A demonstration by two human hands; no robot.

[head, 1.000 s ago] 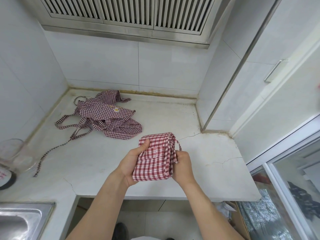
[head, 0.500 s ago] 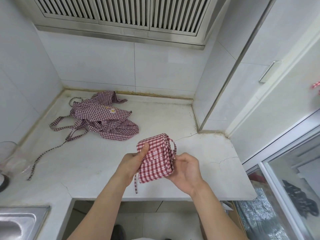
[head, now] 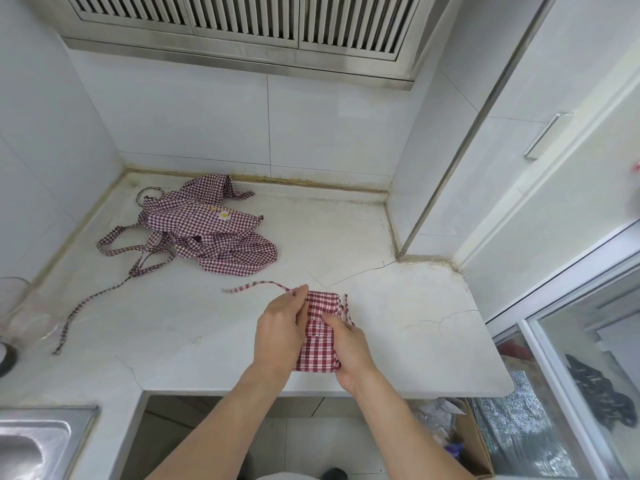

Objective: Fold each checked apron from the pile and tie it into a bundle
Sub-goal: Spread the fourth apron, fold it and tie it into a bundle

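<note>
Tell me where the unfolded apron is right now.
The unfolded apron lies crumpled at the back left of the counter, near the wall corner, beyond the left hand.

This is a home kitchen. A stainless range hood (head: 242, 26) with slatted vents hangs above a pale stone countertop (head: 398, 306), which is cracked in places and stained along its back seam. White wall tiles (head: 194, 119) cover the corner behind it. At the lower left sits the edge of a stainless steel sink (head: 38, 441) set into the counter. To the right stands a white cabinet door with a metal bar handle (head: 545, 135), and beside it a sliding glass door in a white frame (head: 540, 351). A cardboard box (head: 474, 445) sits on the tiled floor below.
</note>
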